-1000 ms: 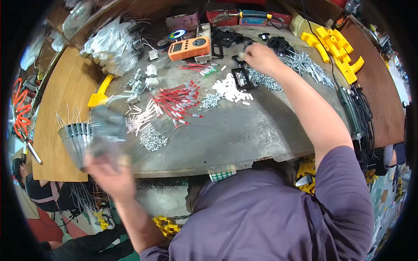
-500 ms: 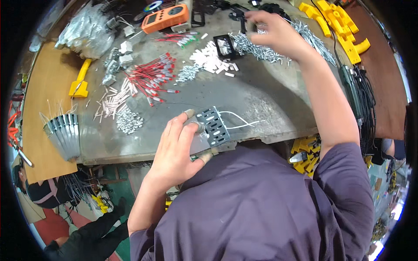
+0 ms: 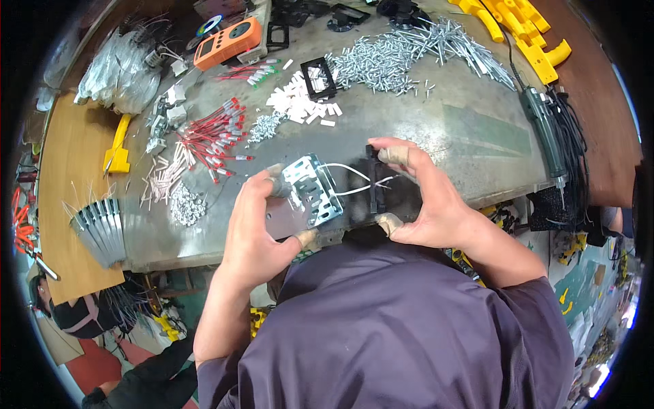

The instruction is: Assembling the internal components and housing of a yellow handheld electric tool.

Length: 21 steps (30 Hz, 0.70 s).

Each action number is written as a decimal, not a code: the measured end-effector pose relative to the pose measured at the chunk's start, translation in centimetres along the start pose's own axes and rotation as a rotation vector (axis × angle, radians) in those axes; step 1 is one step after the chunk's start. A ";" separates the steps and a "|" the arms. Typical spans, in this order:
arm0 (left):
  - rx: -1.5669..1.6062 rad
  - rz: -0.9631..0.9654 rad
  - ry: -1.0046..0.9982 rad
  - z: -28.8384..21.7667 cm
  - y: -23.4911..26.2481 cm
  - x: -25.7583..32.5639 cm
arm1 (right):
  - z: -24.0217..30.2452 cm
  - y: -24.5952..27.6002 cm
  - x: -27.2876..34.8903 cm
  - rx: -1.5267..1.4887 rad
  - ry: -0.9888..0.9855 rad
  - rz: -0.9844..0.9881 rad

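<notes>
My left hand (image 3: 255, 228) grips a small silver metal bracket (image 3: 313, 189) with white wires running from it. Thumb and forefinger of my right hand (image 3: 422, 204) pinch a thin black frame piece (image 3: 372, 183), held upright just right of the bracket. The white wires (image 3: 351, 178) run between the two parts. Both hands hover over the near edge of the grey metal workbench (image 3: 470, 136), close to my chest. Several fingertips wear tan tape.
On the bench lie red-tipped wires (image 3: 208, 136), white plastic bits (image 3: 300, 102), a heap of silver pins (image 3: 402, 58), a black frame (image 3: 318, 77) and an orange meter (image 3: 228, 42). Yellow plastic parts (image 3: 521, 34) and a black powered screwdriver (image 3: 545, 133) sit right. Metal strips (image 3: 99, 228) lie left.
My right hand has come back from the far pile with the black frame piece and now meets the bracket. My left hand has turned the bracket and moved slightly right.
</notes>
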State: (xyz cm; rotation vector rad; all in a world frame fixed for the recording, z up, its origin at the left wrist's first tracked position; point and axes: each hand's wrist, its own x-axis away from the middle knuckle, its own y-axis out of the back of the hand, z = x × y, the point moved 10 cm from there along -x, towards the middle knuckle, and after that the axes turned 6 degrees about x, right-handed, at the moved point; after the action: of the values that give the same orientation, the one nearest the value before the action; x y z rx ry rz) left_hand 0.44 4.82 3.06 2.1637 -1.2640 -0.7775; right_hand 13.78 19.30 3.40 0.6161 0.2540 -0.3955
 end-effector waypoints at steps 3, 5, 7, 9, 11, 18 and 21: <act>0.061 0.065 -0.022 -0.3 -0.6 -0.3 | 0.1 -1.9 -0.7 -0.022 0.025 0.109; 0.065 0.174 0.019 0.0 -1.9 -0.4 | 0.5 -2.7 -1.1 0.015 0.114 0.144; -0.053 0.222 -0.042 -0.5 -2.5 -0.5 | 0.7 -3.8 -1.2 0.065 0.118 0.218; -0.045 0.081 -0.126 -2.4 -1.9 -1.2 | 0.4 -3.8 -1.0 0.051 0.092 0.270; -0.031 0.072 -0.174 -3.8 -3.1 -1.7 | 0.2 -4.0 -0.6 0.034 0.037 0.367; -0.012 0.136 -0.149 -3.7 -4.9 -2.5 | -3.2 -4.6 -1.9 -0.270 -0.509 0.447; -0.059 0.139 -0.003 -2.3 -4.8 -2.4 | -2.1 -4.8 -2.9 -0.024 -0.320 0.473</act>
State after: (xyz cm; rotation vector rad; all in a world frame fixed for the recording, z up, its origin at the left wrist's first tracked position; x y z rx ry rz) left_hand 3.98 9.37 1.95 2.0047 -1.3595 -0.7511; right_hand 8.86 17.78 0.27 0.5595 -0.1926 -0.0305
